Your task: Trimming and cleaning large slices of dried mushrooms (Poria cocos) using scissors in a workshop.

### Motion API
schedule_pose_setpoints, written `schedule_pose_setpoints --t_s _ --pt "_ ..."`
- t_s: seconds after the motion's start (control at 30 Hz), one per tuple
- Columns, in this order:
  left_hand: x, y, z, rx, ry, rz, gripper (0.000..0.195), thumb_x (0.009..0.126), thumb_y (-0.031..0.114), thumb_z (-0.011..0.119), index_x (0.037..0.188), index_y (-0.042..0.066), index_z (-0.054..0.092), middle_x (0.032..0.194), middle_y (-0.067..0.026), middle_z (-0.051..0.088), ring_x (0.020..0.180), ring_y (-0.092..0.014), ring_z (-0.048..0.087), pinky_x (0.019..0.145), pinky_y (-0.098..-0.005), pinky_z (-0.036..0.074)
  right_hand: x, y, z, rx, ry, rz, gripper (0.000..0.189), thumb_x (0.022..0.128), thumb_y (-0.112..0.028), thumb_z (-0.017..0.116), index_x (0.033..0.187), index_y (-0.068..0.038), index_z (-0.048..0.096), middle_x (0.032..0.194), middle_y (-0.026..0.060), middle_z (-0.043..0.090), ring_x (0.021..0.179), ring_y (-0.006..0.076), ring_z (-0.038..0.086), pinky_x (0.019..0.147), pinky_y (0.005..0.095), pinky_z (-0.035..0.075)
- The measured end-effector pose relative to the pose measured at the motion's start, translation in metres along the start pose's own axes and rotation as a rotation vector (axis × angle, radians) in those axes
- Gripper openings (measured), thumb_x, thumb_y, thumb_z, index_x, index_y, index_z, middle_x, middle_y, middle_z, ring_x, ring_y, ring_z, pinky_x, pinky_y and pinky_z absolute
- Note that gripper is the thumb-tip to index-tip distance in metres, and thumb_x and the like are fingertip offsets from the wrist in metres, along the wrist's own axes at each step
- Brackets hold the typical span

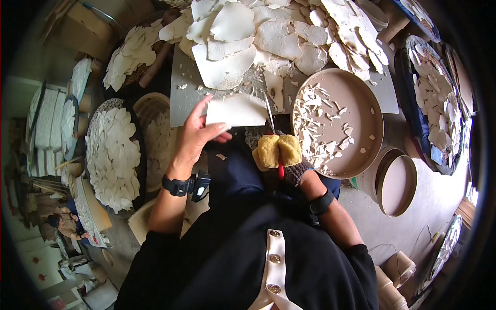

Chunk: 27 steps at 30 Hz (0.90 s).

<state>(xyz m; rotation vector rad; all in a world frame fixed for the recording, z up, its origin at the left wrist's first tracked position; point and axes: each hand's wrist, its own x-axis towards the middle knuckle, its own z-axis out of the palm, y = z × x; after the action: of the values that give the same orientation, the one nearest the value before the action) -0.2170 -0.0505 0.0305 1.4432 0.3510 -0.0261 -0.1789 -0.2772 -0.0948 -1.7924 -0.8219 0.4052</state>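
My left hand holds a thin off-white sheet-like piece, thumb on its lower left corner. One edge of this piece is straight and the far edge curves. My right hand, in a dark knitted glove, grips scissors with red handles wrapped in yellow foam padding. The blades point away from me, beside the right end of the piece; whether they touch it I cannot tell. Beyond my hands, a heap of similar irregular pieces covers much of a grey board. The foam hides most of my right fingers.
A round shallow tray with narrow offcuts stands to the right, overlapping the board. Baskets of flat pieces line the left, with another basket at far right. Round tubs stand at right. Another person sits far left.
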Motion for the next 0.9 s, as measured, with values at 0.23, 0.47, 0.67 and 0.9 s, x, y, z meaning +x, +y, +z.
schedule_pose_setpoints --t_s 0.23,0.47,0.67,0.9 --pt "0.016 -0.029 0.016 -0.168 0.378 0.299 0.044 0.083 0.004 0.055 0.121 0.003 0.033 0.092 -0.0123 0.059 0.070 -0.017 0.061 0.061 -0.0272 0.052 -0.006 -0.021 0.000 -0.162 -0.018 -0.123 0.037 0.069 -0.025 0.061 0.100 -0.007 0.055 0.094 0.0132 0.058 0.088 0.0311 0.055 0.077 0.0365 0.045" --pt "0.029 -0.026 0.008 -0.109 0.257 0.232 0.044 0.083 0.004 0.054 0.121 0.007 0.031 0.093 -0.0111 0.058 0.068 -0.014 0.060 0.059 -0.0260 0.052 0.005 -0.050 -0.013 -0.210 -0.002 -0.282 0.031 0.067 -0.023 0.060 0.095 -0.009 0.058 0.087 0.0119 0.059 0.079 0.0316 0.056 0.070 0.0382 0.045" --pt "0.037 -0.021 0.001 -0.003 0.086 0.115 0.046 0.083 0.003 0.053 0.123 0.007 0.030 0.092 -0.0096 0.058 0.068 -0.013 0.060 0.058 -0.0256 0.052 0.003 -0.044 -0.010 0.028 -0.014 -0.153 0.032 0.068 -0.022 0.057 0.096 -0.009 0.058 0.086 0.0114 0.060 0.080 0.0302 0.057 0.068 0.0381 0.046" --pt "0.045 -0.015 0.004 -0.016 -0.004 0.090 0.044 0.082 0.001 0.052 0.122 0.008 0.035 0.094 -0.0082 0.058 0.073 -0.012 0.060 0.058 -0.0244 0.052 0.003 -0.032 -0.006 -0.210 -0.050 -0.300 0.035 0.069 -0.025 0.056 0.100 -0.009 0.057 0.091 0.0114 0.060 0.085 0.0288 0.057 0.074 0.0372 0.046"
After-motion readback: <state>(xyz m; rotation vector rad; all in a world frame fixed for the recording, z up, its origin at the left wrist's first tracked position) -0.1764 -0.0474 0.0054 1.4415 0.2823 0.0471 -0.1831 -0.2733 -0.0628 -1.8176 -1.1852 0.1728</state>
